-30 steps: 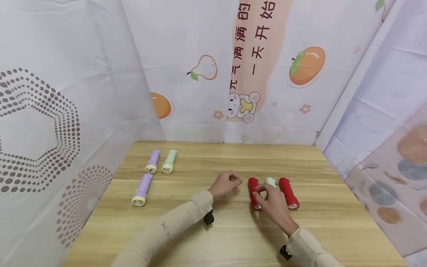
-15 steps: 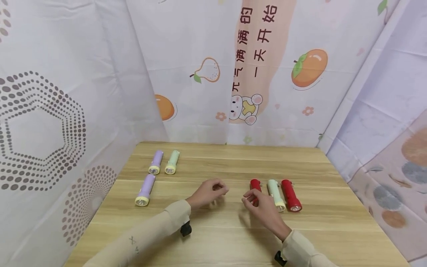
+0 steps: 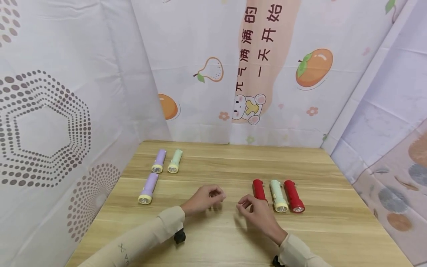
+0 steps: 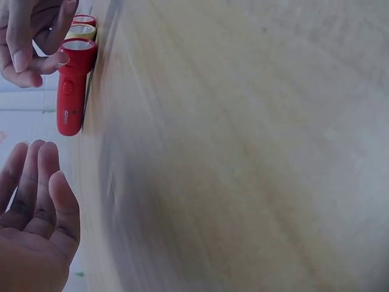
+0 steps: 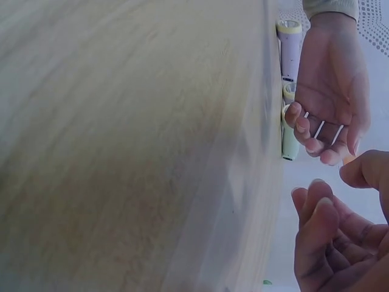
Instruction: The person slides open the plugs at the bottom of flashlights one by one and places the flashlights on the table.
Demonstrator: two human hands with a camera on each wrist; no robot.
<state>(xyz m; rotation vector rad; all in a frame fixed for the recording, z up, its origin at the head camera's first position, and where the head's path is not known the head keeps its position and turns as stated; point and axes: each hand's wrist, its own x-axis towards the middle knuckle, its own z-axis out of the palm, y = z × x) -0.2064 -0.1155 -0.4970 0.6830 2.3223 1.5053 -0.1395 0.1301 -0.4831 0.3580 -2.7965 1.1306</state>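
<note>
We see an empty left hand (image 3: 201, 200) and an empty right hand (image 3: 261, 217), fingers softly bent. Two red torches (image 3: 293, 193) and a green torch (image 3: 277, 191) lie just past the right hand; three other torches (image 3: 150, 184) lie far left. We guess lying flat on the table (image 3: 213, 241) keeps them still.

Bright, evenly lit head view, soft shadows on the tabletop (image 3: 213, 237), dimmer, softly blurred wrist views
</note>
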